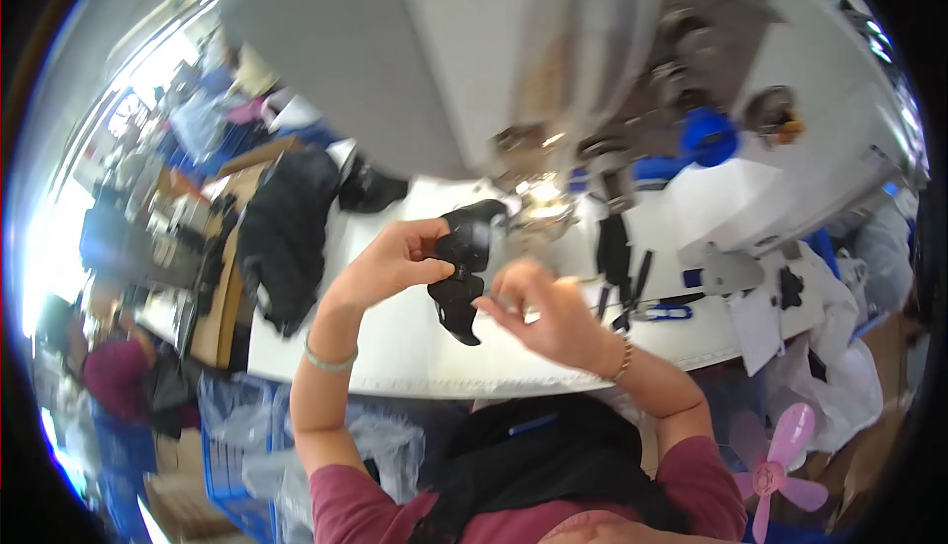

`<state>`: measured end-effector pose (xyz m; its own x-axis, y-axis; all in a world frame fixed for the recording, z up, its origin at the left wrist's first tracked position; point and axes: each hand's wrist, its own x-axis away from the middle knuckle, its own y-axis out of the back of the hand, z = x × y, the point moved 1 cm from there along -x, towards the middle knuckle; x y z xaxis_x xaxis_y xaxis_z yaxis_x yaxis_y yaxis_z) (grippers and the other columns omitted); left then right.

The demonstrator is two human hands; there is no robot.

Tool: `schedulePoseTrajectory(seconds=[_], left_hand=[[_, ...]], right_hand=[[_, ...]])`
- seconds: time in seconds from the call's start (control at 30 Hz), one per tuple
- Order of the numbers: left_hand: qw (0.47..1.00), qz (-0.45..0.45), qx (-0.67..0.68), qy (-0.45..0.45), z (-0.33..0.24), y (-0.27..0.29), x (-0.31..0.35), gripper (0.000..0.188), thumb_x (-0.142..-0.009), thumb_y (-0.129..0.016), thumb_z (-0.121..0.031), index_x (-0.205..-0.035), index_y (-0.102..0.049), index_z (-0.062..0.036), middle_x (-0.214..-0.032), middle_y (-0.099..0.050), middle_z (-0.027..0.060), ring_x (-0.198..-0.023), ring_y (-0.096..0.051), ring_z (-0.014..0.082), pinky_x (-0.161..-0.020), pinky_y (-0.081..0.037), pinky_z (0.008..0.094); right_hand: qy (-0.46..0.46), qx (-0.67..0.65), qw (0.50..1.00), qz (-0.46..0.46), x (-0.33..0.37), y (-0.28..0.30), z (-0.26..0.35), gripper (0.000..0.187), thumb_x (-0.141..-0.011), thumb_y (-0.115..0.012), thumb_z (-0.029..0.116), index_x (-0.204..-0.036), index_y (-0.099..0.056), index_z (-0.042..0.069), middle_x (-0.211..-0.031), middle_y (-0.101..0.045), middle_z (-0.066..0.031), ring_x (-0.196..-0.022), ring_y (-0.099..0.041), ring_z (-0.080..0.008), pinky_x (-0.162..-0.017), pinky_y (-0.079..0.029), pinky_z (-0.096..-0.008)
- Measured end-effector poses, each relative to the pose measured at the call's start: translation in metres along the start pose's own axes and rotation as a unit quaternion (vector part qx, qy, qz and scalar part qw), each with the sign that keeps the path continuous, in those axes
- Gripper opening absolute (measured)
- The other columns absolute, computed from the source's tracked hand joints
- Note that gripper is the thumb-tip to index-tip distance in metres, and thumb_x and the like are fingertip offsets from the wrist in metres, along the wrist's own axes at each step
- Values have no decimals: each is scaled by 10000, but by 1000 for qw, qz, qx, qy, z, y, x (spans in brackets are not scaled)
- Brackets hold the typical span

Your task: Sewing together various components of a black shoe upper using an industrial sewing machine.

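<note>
My left hand pinches a small piece of black fabric between thumb and fingers, holding it up above the white sewing table. The piece hangs down with a curved lower end. My right hand is just to its right, fingertips touching the lower edge of the fabric. A sewing machine stands behind the fabric, its needle area lit and blurred.
A pile of black garments lies over the table's left side. Scissors with blue handles and dark strips lie to the right. A pink fan sits at lower right. Another person sits at far left.
</note>
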<state>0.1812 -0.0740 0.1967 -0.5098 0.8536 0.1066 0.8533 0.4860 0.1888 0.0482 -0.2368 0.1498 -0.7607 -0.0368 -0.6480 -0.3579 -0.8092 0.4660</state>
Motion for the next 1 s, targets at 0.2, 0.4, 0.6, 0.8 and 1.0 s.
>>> schedulePoseTrajectory(seconds=[0.2,0.4,0.6,0.8,1.0], left_hand=[[990,-3,-142,22,-7,13,49,218,-728,-607,5,-909,-488,-20,-778,-575,23,-714,-492,79,-641,-418,222],[984,-109,-139,-14,-2,9,71,441,-816,-591,55,-1219,-432,-30,-849,-608,47,-779,-545,58,-686,-439,193],[979,-125,-157,-46,-2,6,75,429,-832,-579,43,-1229,-429,-20,-844,-602,43,-785,-542,59,-708,-437,198],[983,-163,-22,-83,13,1,72,403,-830,-588,46,-1201,-443,-18,-868,-601,46,-780,-523,44,-709,-431,195],[977,-191,-3,-98,22,-3,70,309,-830,-594,28,-1104,-463,-26,-858,-611,44,-743,-509,39,-635,-416,186]], right_hand=[[-106,-129,952,255,-50,-8,1,462,-749,-711,129,-1146,-483,68,-825,-594,-42,-555,-481,-88,-507,-396,-223],[-205,-276,887,310,-61,-34,-23,181,-780,-673,36,-935,-578,25,-615,-500,58,-546,-404,7,-481,-318,-179],[-111,-209,943,233,-67,-34,-2,279,-756,-694,39,-1018,-604,68,-807,-554,40,-555,-441,-26,-500,-360,-182],[72,-16,989,130,-28,-40,5,178,-775,-649,89,-942,-606,48,-885,-510,-36,-623,-498,-117,-528,-431,-224],[361,156,919,38,-18,-41,6,320,-604,-666,16,-923,-649,7,-800,-498,-18,-599,-540,-111,-482,-454,-233]])
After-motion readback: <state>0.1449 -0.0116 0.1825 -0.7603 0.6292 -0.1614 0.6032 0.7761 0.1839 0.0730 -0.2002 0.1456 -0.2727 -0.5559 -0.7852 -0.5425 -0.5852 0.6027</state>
